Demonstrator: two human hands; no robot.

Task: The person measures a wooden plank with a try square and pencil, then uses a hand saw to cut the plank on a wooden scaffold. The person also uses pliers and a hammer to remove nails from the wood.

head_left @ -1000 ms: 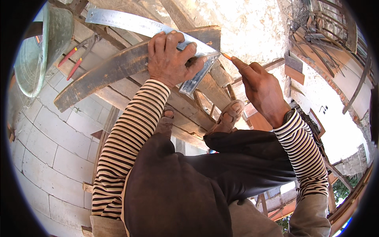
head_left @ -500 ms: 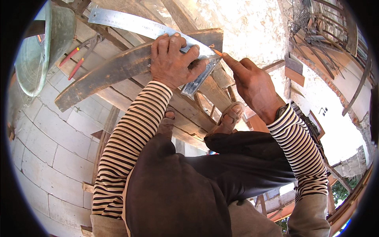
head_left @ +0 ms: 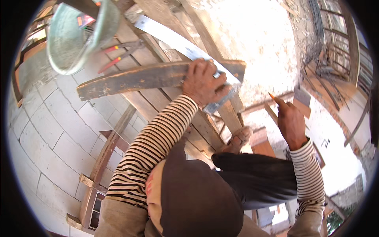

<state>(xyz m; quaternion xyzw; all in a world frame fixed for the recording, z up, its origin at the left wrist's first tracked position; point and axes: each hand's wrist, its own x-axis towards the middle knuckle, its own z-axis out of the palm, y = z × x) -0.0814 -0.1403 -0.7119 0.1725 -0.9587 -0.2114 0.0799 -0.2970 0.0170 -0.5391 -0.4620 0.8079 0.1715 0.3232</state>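
A dark, worn wooden board (head_left: 130, 80) lies across timber planks, its near edges bent by the lens. Over its right end rests a metal try square, the long blade (head_left: 171, 39) pointing to the far left and the stock (head_left: 216, 104) angled toward me. My left hand (head_left: 202, 82) presses on the square and board, fingers closed over them; its fingertips hide part of the blade. Off to the right, clear of the board, my right hand (head_left: 291, 123) grips an orange pencil (head_left: 271, 95), whose tip sticks out beyond the fingers.
Red-handled pliers (head_left: 114, 62) lie on the planks beyond the board. A pale green bucket (head_left: 65, 65) with things inside stands at the far left. My sandalled foot (head_left: 240, 138) rests by the planks. Metal rods and wood pieces (head_left: 327, 81) are piled at the right.
My right hand has lifted the pencil off the board's right end and moved away to the right. My left hand still holds the square down. The whole view has shifted.
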